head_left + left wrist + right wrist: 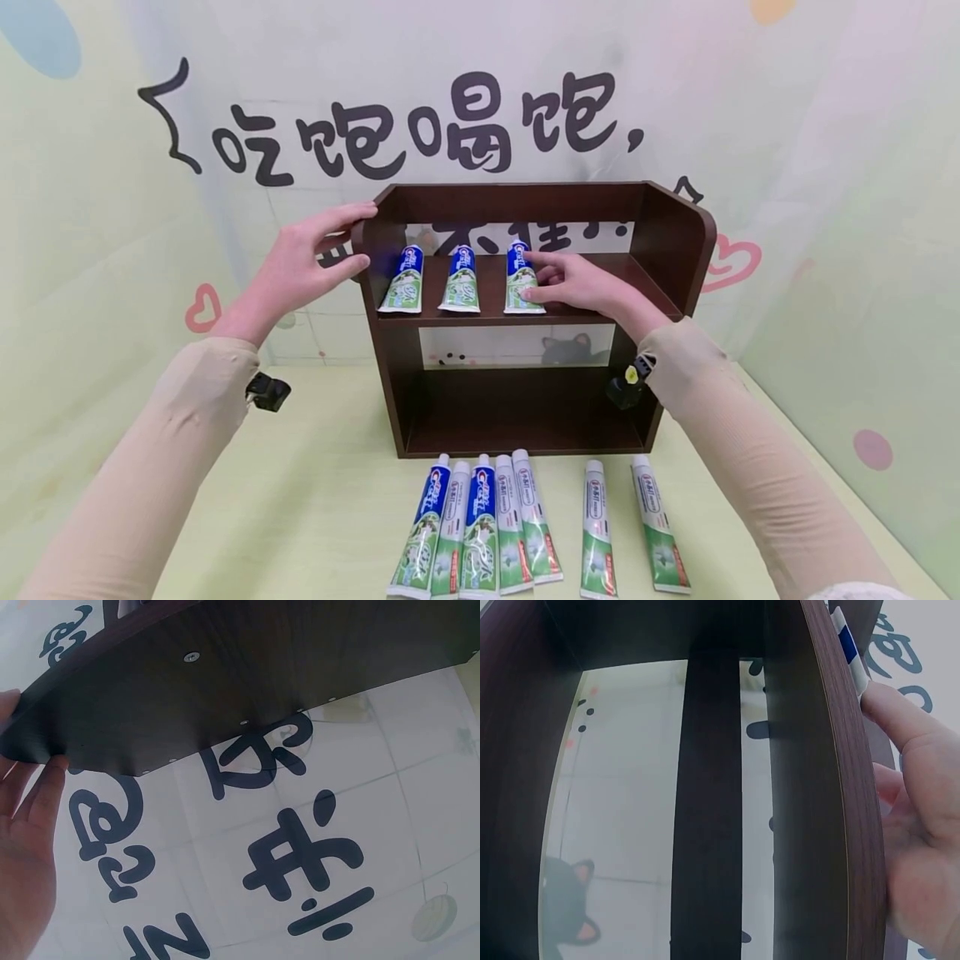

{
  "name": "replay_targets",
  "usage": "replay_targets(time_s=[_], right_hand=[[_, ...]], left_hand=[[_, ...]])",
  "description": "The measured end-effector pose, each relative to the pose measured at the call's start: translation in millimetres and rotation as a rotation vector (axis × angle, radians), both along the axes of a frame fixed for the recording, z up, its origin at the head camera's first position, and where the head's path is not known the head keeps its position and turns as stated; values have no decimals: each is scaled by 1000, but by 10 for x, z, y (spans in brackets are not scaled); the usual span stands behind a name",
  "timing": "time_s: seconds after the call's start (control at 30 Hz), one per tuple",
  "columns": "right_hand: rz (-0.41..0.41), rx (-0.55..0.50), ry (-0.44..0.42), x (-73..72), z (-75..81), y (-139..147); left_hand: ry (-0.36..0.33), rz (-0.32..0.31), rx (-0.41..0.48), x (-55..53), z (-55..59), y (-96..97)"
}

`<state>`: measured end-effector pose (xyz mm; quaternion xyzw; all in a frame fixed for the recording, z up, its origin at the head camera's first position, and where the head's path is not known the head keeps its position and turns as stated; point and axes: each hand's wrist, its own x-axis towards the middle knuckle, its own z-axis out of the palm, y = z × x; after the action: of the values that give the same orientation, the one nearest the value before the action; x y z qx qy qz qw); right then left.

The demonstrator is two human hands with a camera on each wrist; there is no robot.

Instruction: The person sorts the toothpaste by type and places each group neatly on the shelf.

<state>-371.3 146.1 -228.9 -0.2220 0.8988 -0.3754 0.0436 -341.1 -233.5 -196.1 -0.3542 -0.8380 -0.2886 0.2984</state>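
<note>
A dark brown two-tier shelf (517,202) stands on the table. My left hand (300,258) grips the rounded upper edge of its left side panel (187,697), thumb and fingers on either side. On the upper tier lie a toothpaste tube (405,279) at the left and another blue-and-green toothpaste tube (461,282) beside it, both caps toward the back. Farther right, my right hand (581,283) holds a third such toothpaste tube (516,271), thumb near its flat end and a finger near its cap. Only a sliver of that tube shows in the right wrist view.
Before the shelf, several toothpaste tubes lie on the table, including a blue-and-green Crest tube (480,533) and a white-and-green tube (597,533). Another white-and-green tube (660,529) lies farthest right. A printed wall (300,67) rises behind the shelf.
</note>
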Motion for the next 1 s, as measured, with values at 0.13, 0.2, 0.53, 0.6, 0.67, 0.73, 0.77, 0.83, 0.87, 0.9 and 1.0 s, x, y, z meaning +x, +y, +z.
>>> replay_targets(time_s=[0.13, 0.2, 0.53, 0.6, 0.67, 0.73, 0.77, 0.83, 0.87, 0.9, 1.0], right_hand=[[-7, 6, 10, 1, 2, 0], [-11, 7, 10, 4, 4, -1], [-21, 2, 23, -1, -15, 12], [-22, 1, 25, -2, -23, 13], [-24, -1, 27, 2, -26, 17], [-26, -1, 27, 7, -27, 18], [-25, 0, 28, 8, -27, 18], [-23, -2, 29, 10, -27, 18], [-23, -3, 29, 11, -26, 17], [-23, -4, 29, 11, -25, 17], [-23, -7, 30, 5, -29, 16]], left_hand=[[3, 9, -9, 2, 10, 8], [3, 11, -13, 0, 9, 7], [4, 10, -16, -10, 10, 9], [6, 12, -19, -8, 8, 5], [8, 13, -23, -9, 8, 5], [8, 13, -25, -4, 10, 5], [9, 13, -25, -3, 11, 4], [10, 12, -26, -5, 12, 1], [10, 11, -27, -7, 12, 0], [10, 11, -27, -10, 12, -2], [10, 6, -26, -18, 14, -2]])
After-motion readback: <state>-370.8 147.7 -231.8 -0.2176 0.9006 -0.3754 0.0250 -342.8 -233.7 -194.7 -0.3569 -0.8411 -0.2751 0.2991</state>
